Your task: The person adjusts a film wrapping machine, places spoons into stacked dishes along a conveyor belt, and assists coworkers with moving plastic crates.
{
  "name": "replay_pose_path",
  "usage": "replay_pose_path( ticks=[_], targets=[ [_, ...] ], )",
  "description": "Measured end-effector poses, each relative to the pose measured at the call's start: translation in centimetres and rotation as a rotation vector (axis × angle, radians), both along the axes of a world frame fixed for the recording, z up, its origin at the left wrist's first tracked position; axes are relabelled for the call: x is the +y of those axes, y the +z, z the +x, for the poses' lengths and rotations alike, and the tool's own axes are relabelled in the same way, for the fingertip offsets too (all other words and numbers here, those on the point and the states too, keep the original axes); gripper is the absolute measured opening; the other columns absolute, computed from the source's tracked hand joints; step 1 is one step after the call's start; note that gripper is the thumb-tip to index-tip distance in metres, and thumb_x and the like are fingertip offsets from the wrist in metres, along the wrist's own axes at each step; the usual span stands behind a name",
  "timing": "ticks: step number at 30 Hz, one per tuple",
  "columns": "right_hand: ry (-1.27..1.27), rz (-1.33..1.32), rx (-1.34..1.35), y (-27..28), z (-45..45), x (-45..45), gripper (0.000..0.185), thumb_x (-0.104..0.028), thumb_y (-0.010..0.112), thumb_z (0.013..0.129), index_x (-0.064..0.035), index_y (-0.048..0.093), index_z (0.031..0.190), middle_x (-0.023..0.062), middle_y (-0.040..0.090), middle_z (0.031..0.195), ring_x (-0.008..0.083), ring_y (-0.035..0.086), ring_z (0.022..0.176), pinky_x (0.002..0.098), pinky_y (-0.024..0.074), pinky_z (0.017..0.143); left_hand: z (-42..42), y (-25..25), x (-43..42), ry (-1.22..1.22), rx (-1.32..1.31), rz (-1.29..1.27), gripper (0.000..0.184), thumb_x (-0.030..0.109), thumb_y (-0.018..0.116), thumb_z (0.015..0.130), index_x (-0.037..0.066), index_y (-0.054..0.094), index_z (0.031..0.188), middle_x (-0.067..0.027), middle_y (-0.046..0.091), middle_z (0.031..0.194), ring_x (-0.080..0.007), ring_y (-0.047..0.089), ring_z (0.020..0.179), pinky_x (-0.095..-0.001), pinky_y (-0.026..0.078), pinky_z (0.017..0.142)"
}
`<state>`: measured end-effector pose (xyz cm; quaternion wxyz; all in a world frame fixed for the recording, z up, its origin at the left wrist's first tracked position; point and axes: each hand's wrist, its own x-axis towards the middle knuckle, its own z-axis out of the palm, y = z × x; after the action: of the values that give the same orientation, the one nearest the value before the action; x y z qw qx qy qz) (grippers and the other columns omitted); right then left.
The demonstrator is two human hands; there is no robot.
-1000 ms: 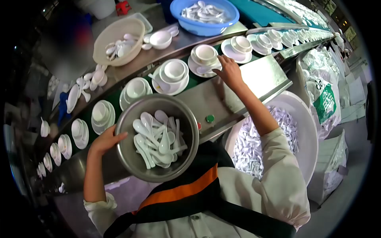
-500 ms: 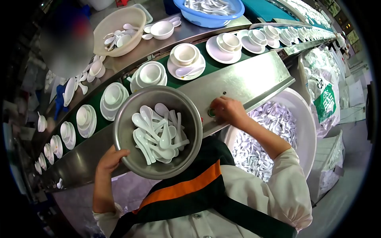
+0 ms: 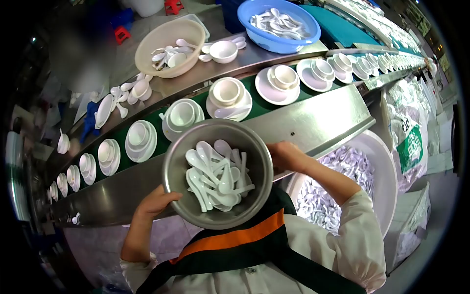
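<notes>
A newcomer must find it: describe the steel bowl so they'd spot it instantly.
Find the green belt carrying stacked white tableware. On the wearer's side, the left hand grips the rim of a steel bowl of white spoons. Its grey metal sets it apart from the pale tub to its right and the blue basin across the belt.

Bowl (image 3: 259, 166) at left hand (image 3: 159, 201): smooth metal, soft sheen. Spoons (image 3: 225, 181) inside: glossy, ceramic-looking. Ledge (image 3: 318, 115) beyond right hand (image 3: 290, 157): smooth metal, strong glare. Tub (image 3: 387, 191) to that hand's right: smooth plastic. Bag (image 3: 410, 147) past it: crinkled plastic, shiny.
</notes>
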<state>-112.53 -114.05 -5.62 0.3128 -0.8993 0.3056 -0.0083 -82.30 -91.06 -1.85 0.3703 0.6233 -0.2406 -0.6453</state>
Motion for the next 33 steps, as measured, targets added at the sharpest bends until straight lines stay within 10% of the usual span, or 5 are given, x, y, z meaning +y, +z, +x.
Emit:
replay_pose_path(
  ticks=[5,9,14,19,33],
  targets=[
    [-0.252,-0.103,-0.562,7.0,0.6,-1.4,0.02,-0.008,0.061,0.076,-0.0051,0.058,0.095,0.0122,0.062,0.081,0.0247,0.063,0.067,0.0333,0.0499,0.06,-2.1,-0.7,-2.0,-0.149,-0.024,-0.06,0.047,0.021,0.063,0.08,-0.002,0.047,0.118,-0.0073,0.055,0.104,-0.0138,0.052,0.094,-0.0284,0.043,0.081],
    [0.565,-0.397,-0.098,7.3,3.7,0.4,0.071,-0.019,0.071,0.063,-0.0111,0.039,0.126,0.0153,0.044,0.123,0.0318,0.044,0.111,0.0408,0.0374,0.092,-2.5,-0.7,-4.9,-0.321,-0.036,-0.21,0.058,0.022,0.065,0.079,-0.001,0.038,0.125,-0.0104,0.051,0.115,-0.0181,0.05,0.103,-0.0308,0.04,0.09],
    [0.872,-0.319,0.103,4.0,5.8,0.0,0.091,-0.045,0.076,0.052,-0.0103,0.038,0.127,0.0177,0.042,0.122,0.0335,0.041,0.114,0.042,0.0369,0.092,-3.9,0.7,-5.4,-0.262,-1.057,-0.871,0.096,0.025,0.079,0.047,-0.002,0.031,0.125,-0.0254,0.032,0.125,-0.0395,0.03,0.119,-0.0439,0.026,0.1],
    [0.845,-0.33,-0.159,7.8,6.5,2.4,0.042,-0.032,0.064,0.075,-0.005,0.057,0.106,0.0185,0.062,0.077,0.0368,0.059,0.073,0.0442,0.047,0.061,-7.0,-1.7,-10.9,-1.043,-1.513,-0.783,0.071,0.018,0.066,0.058,0.001,0.04,0.121,-0.0316,0.028,0.13,-0.0427,0.023,0.126,-0.0524,0.019,0.103],
    [0.541,-0.18,-0.265,9.4,0.6,-0.6,0.013,-0.013,0.068,0.067,-0.0066,0.06,0.074,0.0097,0.061,0.076,0.0288,0.059,0.069,0.0355,0.0472,0.059,-7.1,2.0,-11.5,-0.99,-0.924,-0.723,0.03,0.012,0.06,0.068,0.004,0.054,0.096,-0.0182,0.059,0.079,-0.0349,0.058,0.074,-0.0437,0.044,0.064]
  ],
)
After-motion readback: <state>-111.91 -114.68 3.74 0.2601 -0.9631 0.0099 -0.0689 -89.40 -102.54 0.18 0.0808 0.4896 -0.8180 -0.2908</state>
